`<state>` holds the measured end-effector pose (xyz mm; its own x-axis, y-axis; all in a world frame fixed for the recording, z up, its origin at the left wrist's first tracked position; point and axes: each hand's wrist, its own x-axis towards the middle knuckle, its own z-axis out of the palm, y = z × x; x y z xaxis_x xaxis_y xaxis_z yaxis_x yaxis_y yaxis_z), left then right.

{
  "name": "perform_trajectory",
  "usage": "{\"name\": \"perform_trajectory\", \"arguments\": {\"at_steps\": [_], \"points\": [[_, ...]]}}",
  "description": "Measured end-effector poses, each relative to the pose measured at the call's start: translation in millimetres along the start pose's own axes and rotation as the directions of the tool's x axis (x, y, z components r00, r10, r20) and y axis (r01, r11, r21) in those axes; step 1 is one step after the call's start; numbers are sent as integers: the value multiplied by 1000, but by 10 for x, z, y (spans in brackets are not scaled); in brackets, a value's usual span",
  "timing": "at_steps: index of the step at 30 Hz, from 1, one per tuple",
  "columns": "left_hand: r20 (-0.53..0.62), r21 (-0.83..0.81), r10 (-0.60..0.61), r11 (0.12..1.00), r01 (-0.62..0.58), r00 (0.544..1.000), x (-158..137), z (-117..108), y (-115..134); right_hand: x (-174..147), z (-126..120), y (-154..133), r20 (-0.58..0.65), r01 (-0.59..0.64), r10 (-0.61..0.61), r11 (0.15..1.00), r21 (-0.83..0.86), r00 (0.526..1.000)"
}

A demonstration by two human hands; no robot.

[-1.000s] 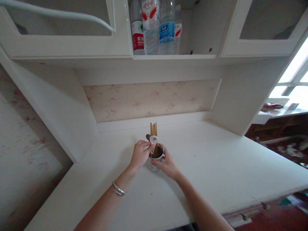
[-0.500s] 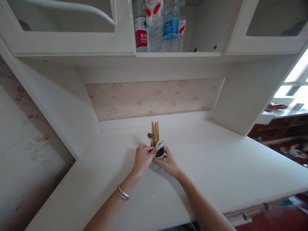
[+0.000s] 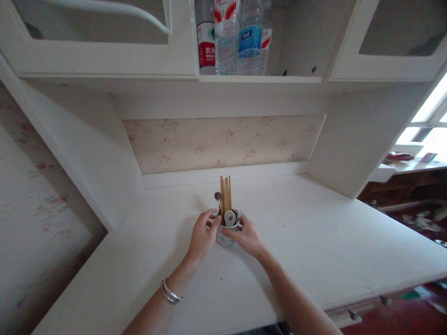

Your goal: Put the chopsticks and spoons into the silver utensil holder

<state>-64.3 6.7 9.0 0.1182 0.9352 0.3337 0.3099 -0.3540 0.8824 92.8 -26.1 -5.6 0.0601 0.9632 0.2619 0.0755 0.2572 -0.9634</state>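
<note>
White and marked with dark spots, the holder (image 3: pixel 225 239) stands upright on the pale tabletop (image 3: pixel 296 232), between the two hands. I see the right hand (image 3: pixel 248 236) curled around its right side, thumb along the front rim, the other fingers partly out of my sight. The left hand (image 3: pixel 204 233) is at the left rim, covering part of it; I can't tell whether its fingers pinch anything. Chopsticks (image 3: pixel 226 193), a metal spoon (image 3: pixel 218 196) and a white spoon (image 3: pixel 229 218) with a blue mark stick up, lower ends hidden inside; a greyish piece by the right fingers I can't make out. Overhead, plastic bottles (image 3: pixel 226 51) stand in an open cabinet (image 3: pixel 302 35), tops cut off by my view.
</note>
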Motion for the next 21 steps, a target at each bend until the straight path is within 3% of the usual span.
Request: {"name": "perform_trajectory", "arguments": {"at_steps": [4, 8, 12, 15, 21], "points": [[45, -72, -137, 988, 140, 990, -74, -65, -147, 135, -117, -18, -65, 14, -15, 1000, -15, 998], [188, -19, -228, 972, 236, 955, -123, -54, -305, 429, -492, 49, -247, 43, -75, 990, -131, 966], [272, 18, -266, 962, 272, 925, -132, -6, -392, 689, -1018, 159, -427, -32, -103, 954, -297, 898], [298, 30, -279, 959, 283, 913, -124, 9, -419, 753, -1337, 253, -517, -86, -90, 948, -307, 851], [300, 49, -251, 968, 248, 920, -134, 20, -476, 663, -1621, 427, -562, -116, -35, 966, -230, 826]]}}
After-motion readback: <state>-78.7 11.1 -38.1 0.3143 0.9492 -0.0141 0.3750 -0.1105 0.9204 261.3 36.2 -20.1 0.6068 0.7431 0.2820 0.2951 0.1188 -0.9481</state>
